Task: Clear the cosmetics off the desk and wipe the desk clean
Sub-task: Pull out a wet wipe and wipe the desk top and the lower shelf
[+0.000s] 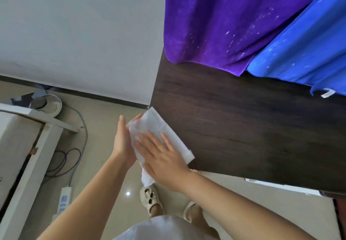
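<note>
A white wipe (159, 127) lies folded between my two hands, just off the left corner of the dark wooden desk (243, 127). My left hand (123, 140) supports it from below and the left, fingers straight. My right hand (161, 157) lies flat on top of the wipe, fingers spread and straight. One end of the wipe overlaps the desk's corner edge; the other end hangs below my right palm. No cosmetics show on the visible desk surface.
A purple cloth (224, 20) and a blue cloth (303, 52) drape over the desk's far side. On the floor at left lie a power strip (64, 198), cables, and a fan base (46, 105) beside a white frame (37, 155).
</note>
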Available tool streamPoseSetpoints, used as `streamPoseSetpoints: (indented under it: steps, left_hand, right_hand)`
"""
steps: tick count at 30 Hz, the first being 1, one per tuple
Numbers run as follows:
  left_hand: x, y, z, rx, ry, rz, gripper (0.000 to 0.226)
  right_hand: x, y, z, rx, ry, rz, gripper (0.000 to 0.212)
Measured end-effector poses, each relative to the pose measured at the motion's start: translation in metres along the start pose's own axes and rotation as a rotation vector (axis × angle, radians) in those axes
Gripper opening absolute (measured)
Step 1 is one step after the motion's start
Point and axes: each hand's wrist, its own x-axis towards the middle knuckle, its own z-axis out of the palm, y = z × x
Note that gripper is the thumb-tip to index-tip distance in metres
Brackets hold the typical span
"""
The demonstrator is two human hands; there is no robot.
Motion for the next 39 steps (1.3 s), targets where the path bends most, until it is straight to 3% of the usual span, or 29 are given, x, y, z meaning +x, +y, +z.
streamPoseSetpoints:
  steps: [4, 6, 10, 14, 19, 21, 24, 26, 27, 32, 35, 37, 39]
  left_hand:
    - [0.0, 0.003, 0.0, 0.007, -0.051, 0.0, 0.062]
    - [0.0, 0.002, 0.006, 0.047, -0.071, 0.062, 0.058]
    - [0.002, -0.008, 0.031, 0.435, 0.123, 0.199, 0.034]
    - [0.002, -0.024, 0.044, 1.032, 0.345, 0.41, 0.042]
    - [0.006, -0.029, 0.043, 1.119, 0.406, 0.43, 0.041]
    - [0.006, -0.03, 0.043, 1.128, 0.41, 0.436, 0.042]
    - [0.004, -0.029, 0.047, 1.144, 0.424, 0.447, 0.041]
    - [0.003, -0.028, 0.049, 1.158, 0.427, 0.437, 0.041]
    - [0.003, -0.028, 0.048, 1.158, 0.422, 0.433, 0.042]
    - [0.004, -0.029, 0.044, 1.063, 0.421, 0.398, 0.048]
    - [0.002, -0.031, 0.041, 1.041, 0.413, 0.437, 0.047]
    - [0.001, -0.033, 0.041, 1.072, 0.407, 0.457, 0.047]
    - [0.001, -0.033, 0.042, 1.107, 0.412, 0.456, 0.046]
  right_hand:
    - [0.015, 0.035, -0.012, -0.052, -0.094, -0.249, 0.053]
    - [0.044, 0.07, -0.025, -0.031, -0.123, -0.248, 0.053]
    - [0.118, 0.137, -0.052, -0.037, -0.089, 0.031, 0.051]
    - [0.138, 0.184, -0.064, 0.029, -0.01, 0.346, 0.052]
    - [0.03, 0.243, -0.046, 0.008, 0.096, 0.665, 0.053]
    - [-0.033, 0.268, -0.04, 0.098, 0.181, 0.911, 0.054]
    - [-0.093, 0.266, -0.035, 0.242, 0.217, 1.439, 0.057]
    - [-0.081, 0.231, -0.03, 0.306, 0.229, 1.548, 0.055]
    - [-0.066, 0.208, -0.027, 0.301, 0.241, 1.475, 0.054]
    - [0.006, 0.057, 0.0, 0.088, 0.295, 0.743, 0.052]
    - [0.001, 0.016, -0.001, 0.061, 0.126, 0.363, 0.051]
    - [-0.021, 0.032, 0.0, 0.041, 0.104, 0.215, 0.049]
    - [-0.053, 0.065, 0.006, 0.018, 0.111, 0.282, 0.048]
